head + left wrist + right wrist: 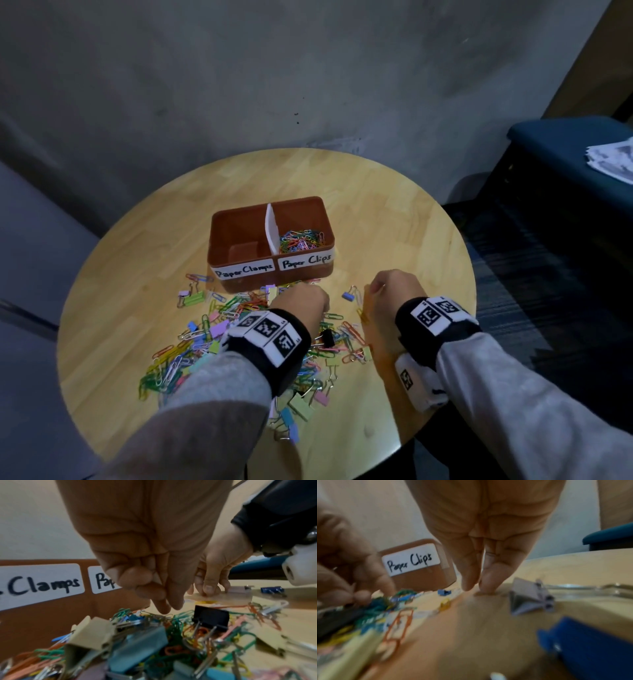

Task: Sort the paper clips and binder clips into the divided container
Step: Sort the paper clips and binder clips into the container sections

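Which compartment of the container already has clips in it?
The right one, labelled "Paper Clips", holds coloured paper clips; the left, "Paper Clamps", looks empty.

Pale, smooth wooden table (394, 212); glossy brown plastic container (236, 240) with white paper labels (245, 270); grey cloth sleeves (212, 411).

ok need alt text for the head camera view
Two hands, left hand and right hand, reach into mixed clips on a round table. A brown divided container holds paper clips in its right side.
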A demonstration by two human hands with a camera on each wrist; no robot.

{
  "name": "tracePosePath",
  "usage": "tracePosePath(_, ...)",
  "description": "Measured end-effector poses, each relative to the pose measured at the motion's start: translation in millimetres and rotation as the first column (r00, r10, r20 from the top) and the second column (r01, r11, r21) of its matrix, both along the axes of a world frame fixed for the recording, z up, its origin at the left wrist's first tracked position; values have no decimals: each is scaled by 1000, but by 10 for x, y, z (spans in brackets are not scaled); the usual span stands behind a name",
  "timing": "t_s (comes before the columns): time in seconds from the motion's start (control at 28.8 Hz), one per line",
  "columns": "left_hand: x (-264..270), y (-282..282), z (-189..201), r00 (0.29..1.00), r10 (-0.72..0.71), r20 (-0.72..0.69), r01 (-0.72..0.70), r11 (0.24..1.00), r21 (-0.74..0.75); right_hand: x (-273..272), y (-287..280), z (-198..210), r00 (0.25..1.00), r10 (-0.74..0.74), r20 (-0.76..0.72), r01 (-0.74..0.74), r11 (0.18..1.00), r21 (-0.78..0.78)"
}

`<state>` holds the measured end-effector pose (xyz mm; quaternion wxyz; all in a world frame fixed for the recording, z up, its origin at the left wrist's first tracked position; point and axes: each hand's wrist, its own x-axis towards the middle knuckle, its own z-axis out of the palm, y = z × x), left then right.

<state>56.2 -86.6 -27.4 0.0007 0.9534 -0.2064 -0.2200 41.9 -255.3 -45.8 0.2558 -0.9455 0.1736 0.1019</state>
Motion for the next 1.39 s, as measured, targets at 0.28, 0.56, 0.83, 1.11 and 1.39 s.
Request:
tracePosePath(0.28,56,-88,-148,998,-50,45,45,993,108,2,218,42,974,181,-138,-199,971,-132)
tracePosePath(0.56,113,-37,-88,999,52,-1,-51,990,-130,-71,266,32,951,268,-157,-293,941,-167)
tracePosePath(0.83,117,243,96,882,263,-390,-460,658,-596,-112,87,9,993,-35,-111,69,944,323)
tracePosePath(1.11,60,351,87,610,198,-767,-789,240,-566,-141,216,70,973,137,-185,-120,988,97)
tracePosePath(1.39,-11,402,131,385,-38,-922,-902,-226,-368,-115,400,126,891,310,-331,-385,903,-191)
